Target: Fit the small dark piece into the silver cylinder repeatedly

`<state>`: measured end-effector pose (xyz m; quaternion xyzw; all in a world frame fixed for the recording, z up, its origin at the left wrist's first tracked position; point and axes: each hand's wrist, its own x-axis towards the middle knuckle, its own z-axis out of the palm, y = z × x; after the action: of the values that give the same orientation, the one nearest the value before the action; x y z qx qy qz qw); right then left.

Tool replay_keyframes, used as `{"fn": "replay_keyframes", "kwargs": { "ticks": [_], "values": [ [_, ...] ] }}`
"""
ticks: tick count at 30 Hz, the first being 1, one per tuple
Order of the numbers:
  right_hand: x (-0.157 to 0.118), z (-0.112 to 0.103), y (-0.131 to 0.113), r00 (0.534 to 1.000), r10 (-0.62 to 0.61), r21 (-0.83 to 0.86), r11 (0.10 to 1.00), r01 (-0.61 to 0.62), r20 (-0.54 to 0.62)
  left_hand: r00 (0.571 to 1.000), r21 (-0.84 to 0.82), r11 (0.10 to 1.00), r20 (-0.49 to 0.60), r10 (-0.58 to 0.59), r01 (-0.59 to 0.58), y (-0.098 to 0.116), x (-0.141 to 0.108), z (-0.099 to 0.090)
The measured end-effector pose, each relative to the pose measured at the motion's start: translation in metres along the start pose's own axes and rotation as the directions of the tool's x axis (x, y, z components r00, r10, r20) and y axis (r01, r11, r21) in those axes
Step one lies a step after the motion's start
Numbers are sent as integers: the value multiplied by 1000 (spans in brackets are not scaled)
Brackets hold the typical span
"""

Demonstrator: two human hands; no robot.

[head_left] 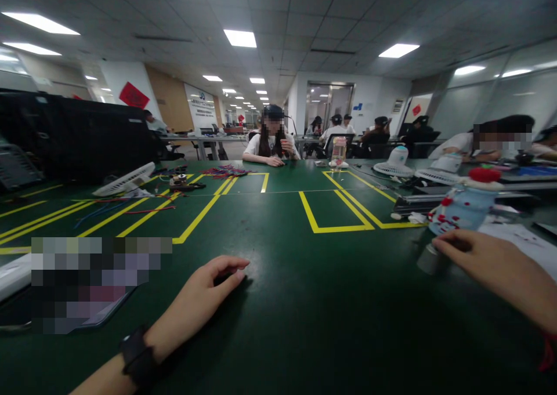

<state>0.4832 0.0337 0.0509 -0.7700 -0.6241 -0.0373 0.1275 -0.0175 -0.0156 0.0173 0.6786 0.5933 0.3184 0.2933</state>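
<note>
My left hand [221, 282] rests on the green table [278, 337], fingers curved with a gap between thumb and index, holding nothing. A black band circles that wrist. Over at the right, my right hand [470, 250] has its thumb and fingertips closed at the top of a small grey, cup-like object [429, 259] that stands on the table. Just behind this hand is a light blue bottle [465, 206] with a red top. White paper [522, 244] lies beyond the right wrist.
Wires [224, 171] and a small device [178, 180] lie at the back left. Small white fans [395, 163] and metal rails [418, 203] are at the right. A clear bottle [338, 151] stands near the far edge, where a person [272, 137] sits. Yellow tape marks the table.
</note>
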Motion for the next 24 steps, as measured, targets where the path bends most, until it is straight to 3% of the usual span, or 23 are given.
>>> {"fn": "replay_keyframes", "kwargs": {
  "ticks": [11,17,24],
  "values": [
    [-8,0,2,998,26,157,987,-36,62,999,-29,999,37,-11,12,-4,0,0],
    [-15,-5,-2,999,47,139,989,-43,-25,999,-43,999,43,-2,4,-2,0,-1],
    [-13,-7,-4,992,82,173,980,-99,100,999,-29,1000,33,2,-1,-2,-1,-2]
  ]
}}
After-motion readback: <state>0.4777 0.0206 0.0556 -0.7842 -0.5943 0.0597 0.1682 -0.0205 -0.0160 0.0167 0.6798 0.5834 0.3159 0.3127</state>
